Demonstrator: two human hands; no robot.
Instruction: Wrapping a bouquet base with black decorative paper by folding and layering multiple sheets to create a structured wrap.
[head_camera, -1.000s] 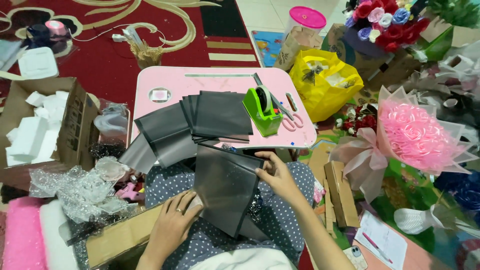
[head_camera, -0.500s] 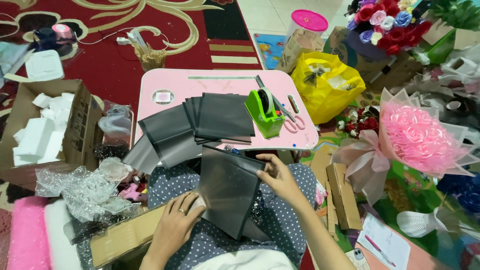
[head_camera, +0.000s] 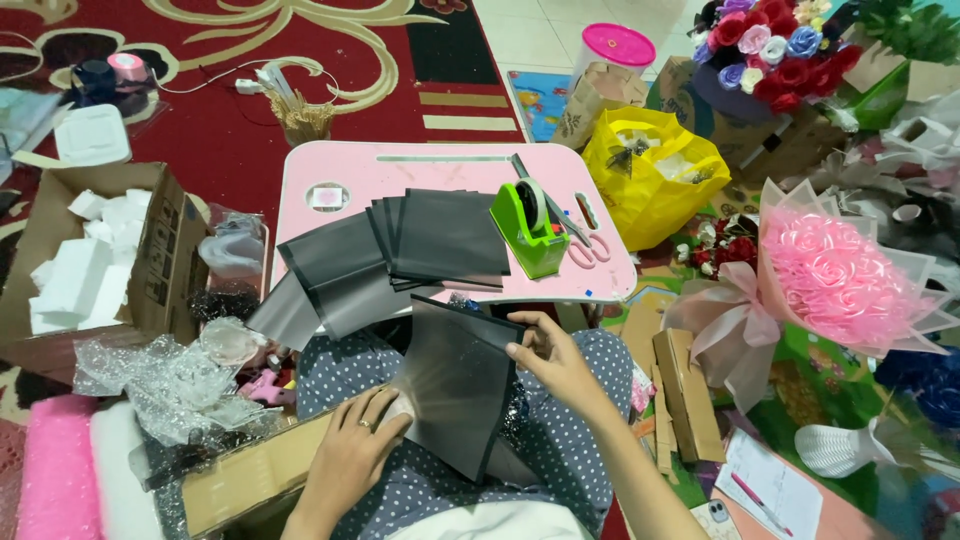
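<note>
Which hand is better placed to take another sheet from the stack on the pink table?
Probably the right hand. It pinches the upper right edge of the black sheet on the lap, close under the table's stack. The left hand lies lower, pressing the sheet's bottom left corner.

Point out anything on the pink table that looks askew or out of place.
The dark sheets on the pink table are fanned unevenly, and the lowest ones hang past its front-left edge. The green tape dispenser stands upright, pink scissors flat beside it. Nothing looks spilled or damaged.
</note>
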